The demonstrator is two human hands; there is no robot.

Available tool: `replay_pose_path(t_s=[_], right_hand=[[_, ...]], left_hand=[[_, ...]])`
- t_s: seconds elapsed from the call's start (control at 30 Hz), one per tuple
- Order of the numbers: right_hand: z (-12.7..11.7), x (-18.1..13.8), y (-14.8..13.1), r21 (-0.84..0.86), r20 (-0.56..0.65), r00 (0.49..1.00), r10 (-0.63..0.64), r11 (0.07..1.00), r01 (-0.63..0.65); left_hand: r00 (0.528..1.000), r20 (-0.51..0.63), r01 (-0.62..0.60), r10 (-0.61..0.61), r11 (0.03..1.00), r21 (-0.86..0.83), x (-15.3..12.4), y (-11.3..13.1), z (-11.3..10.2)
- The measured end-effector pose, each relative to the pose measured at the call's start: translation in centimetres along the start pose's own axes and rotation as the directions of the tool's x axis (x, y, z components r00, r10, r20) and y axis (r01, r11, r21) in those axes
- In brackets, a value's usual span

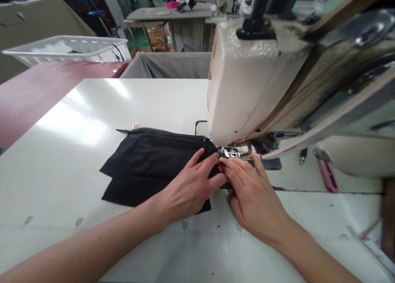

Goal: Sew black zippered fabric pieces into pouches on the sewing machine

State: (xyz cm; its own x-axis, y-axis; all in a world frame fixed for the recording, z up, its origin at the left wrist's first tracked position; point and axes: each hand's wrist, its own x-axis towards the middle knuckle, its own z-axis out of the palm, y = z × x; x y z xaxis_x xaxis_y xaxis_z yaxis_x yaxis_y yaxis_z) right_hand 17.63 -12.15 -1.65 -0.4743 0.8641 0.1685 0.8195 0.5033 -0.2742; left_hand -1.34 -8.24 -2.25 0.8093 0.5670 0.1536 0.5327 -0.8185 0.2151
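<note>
A black zippered fabric piece (154, 155) lies in layers on the white sewing table, its right end at the presser foot (230, 152). A gold-toned zipper runs along its far edge, with a zipper pull (135, 126) at the far left corner. My left hand (194, 182) rests over the right part of the fabric, thumb and fingers closed on it just left of the foot. Right in front of the foot, my right hand (254, 188) has its fingers bunched together on the fabric's edge. The fingertips of both hands nearly meet. The needle cannot be made out.
The sewing machine head (247, 81) looms over the right side. Pink-handled thread snips (328, 174) and a small metal part (303, 155) lie right of the foot. A white plastic basket (83, 42) stands beyond the table on the left, near a grey cloth bin (175, 65).
</note>
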Motion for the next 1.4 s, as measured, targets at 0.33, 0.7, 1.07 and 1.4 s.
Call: replay_pose_path(t_s=[0.33,0.7,1.07,1.4], right_hand=[[0.0,-0.3,0.1,0.034,-0.092,0.996,-0.017,0.999,0.020],[-0.2,-3.7,-0.9,0.103,-0.102,0.991,0.083,0.992,-0.073],[-0.2,-4.6,-1.7,0.125,-0.109,0.985,0.136,0.985,-0.122],[0.3,-4.4,-3.3,0.117,-0.136,0.986,0.097,0.990,-0.081]], left_hand=[[0.997,-0.068,-0.041,0.041,0.999,-0.011,-0.5,-0.6,0.1],[0.986,-0.138,-0.110,0.096,0.989,-0.101,-0.4,0.2,-0.5],[0.975,-0.213,-0.034,-0.061,0.909,-0.416,-0.6,-0.4,-1.3],[0.964,-0.262,-0.093,0.036,0.974,-0.206,-0.6,0.3,-0.9]])
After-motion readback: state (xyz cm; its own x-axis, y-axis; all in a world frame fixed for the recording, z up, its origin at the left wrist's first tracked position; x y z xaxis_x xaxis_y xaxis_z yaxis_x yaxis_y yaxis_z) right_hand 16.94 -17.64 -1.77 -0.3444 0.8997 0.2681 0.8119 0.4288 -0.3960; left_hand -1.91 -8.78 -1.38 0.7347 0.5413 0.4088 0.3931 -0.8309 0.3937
